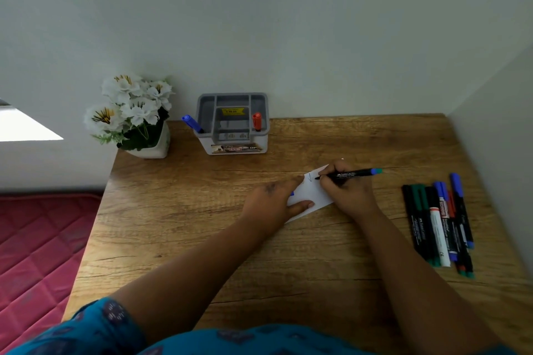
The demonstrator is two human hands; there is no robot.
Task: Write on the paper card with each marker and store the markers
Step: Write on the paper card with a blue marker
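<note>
right hand (344,193) grips one marker (350,174) | left hand (272,203) flat on card (311,192) | organizer (233,124): two markers (blue, red)

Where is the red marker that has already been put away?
In the head view, the red marker stands upright in the right-hand slot of the grey organizer at the table's far edge by the wall, opposite the blue marker in the left slot.
</note>
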